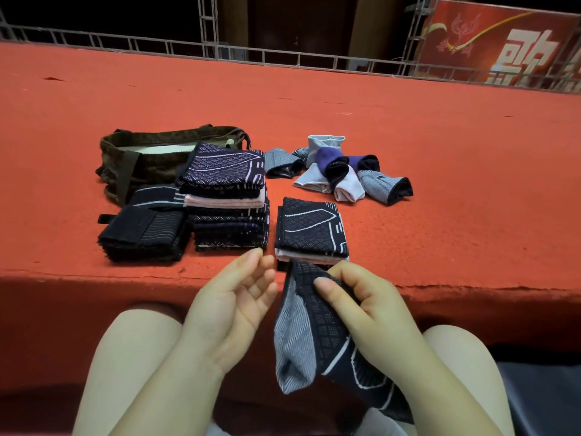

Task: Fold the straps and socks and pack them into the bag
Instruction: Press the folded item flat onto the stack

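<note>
In the head view, the right hand (371, 306) is seen at about 5 o'clock, below the counter (408, 136) edge, with thumb and fingers pinched on the top of a dark patterned strap (327, 335) that hangs down over the lap, its grey ribbed inner face turned to the left. The left hand (232, 306) is held at 6 o'clock, palm turned toward the strap, fingers loosely curled and apart, nothing gripped; it is just beside the strap without touching it.

The bag (138, 158) is set at 10 o'clock on the counter, its mouth open; a pale lining is seen inside, and what lies within cannot be told.

Against the bag's front, a tall stack (229, 199) of folded straps is placed, with a black pile (141, 234) at its left. A lower stack (311, 234) is laid just above the right hand. Loose socks (339, 171) are heaped at 1 o'clock, apart from the stacks. A metal railing (220, 51) and a red banner (503, 42) are seen beyond the counter.
</note>
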